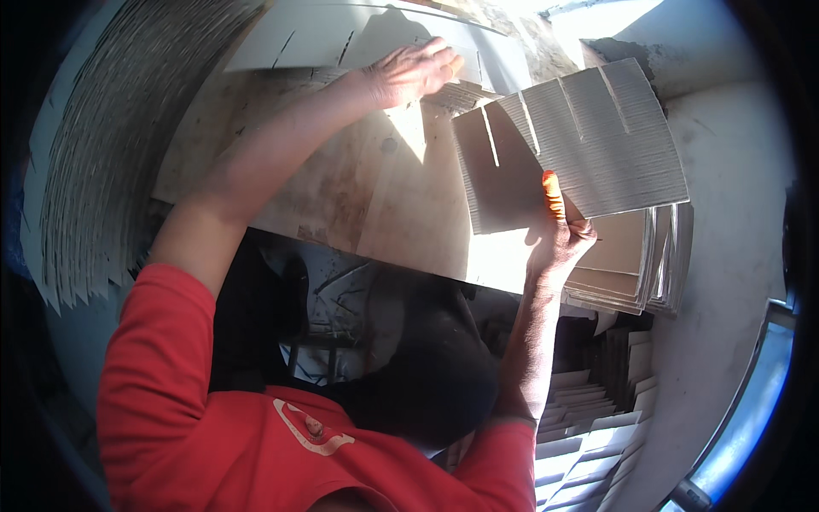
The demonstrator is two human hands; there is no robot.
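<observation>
My right hand (pixel 561 247) grips slotted corrugated cardboard (pixel 597 145) by its lower edge. An orange cover is on the thumb, which presses against the board. The piece is tilted, its narrow slots toward the top; a darker panel shows at its left, and I cannot tell if it is a second sheet. My left hand (pixel 415 72) reaches to the far side of the table, at the near edge of pale slotted sheets (pixel 316 38). Its fingers are bent and close together; whatever is between them is hidden.
The wooden table (pixel 341 188) spans the middle. A tall stack of cardboard sheets (pixel 111 154) rises at the left. More cardboard (pixel 623 264) lies at the table's right end, beside a pale wall (pixel 725 188). Below right are piled cardboard pieces (pixel 589 444).
</observation>
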